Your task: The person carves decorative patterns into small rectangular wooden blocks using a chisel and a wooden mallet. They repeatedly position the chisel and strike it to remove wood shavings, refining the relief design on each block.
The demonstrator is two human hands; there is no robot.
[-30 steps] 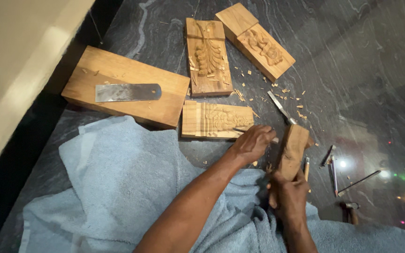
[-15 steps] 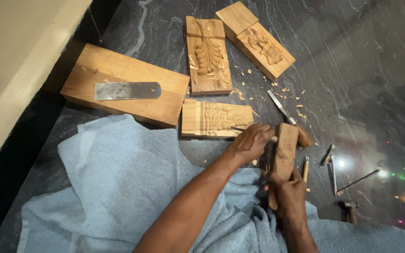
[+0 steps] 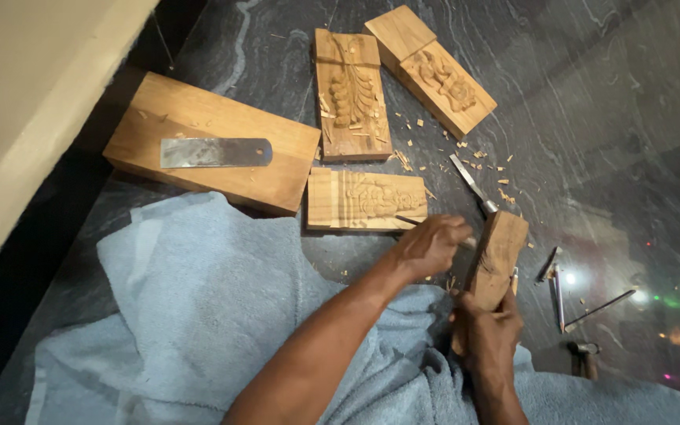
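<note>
— What have you got in your hands, looking down from the head camera?

— My left hand [image 3: 428, 246] is closed around a thin carving chisel [image 3: 412, 221], its tip resting on the carved wooden panel [image 3: 366, 200] that lies flat on the dark stone floor [image 3: 592, 102], just past the blue cloth [image 3: 198, 315] on my lap. My right hand [image 3: 483, 334] is wrapped tight around the lower end of a wooden block used as a mallet [image 3: 497, 256], held upright just beside the chisel's butt.

— So which step is this?

— I judge it mid-carving: tool set on the relief, mallet poised close to the handle. A strike would call for the chisel held steady at its angle and a short, square tap.

— And round about?

— Two more carved panels [image 3: 353, 94] [image 3: 442, 79] lie farther off, with wood chips [image 3: 482, 157] scattered between. A flat metal blade [image 3: 214, 152] rests on a plain wooden block [image 3: 206, 142] to the left. Spare chisels [image 3: 556, 287] lie to my right, and one [image 3: 472, 182] beyond the mallet.
</note>
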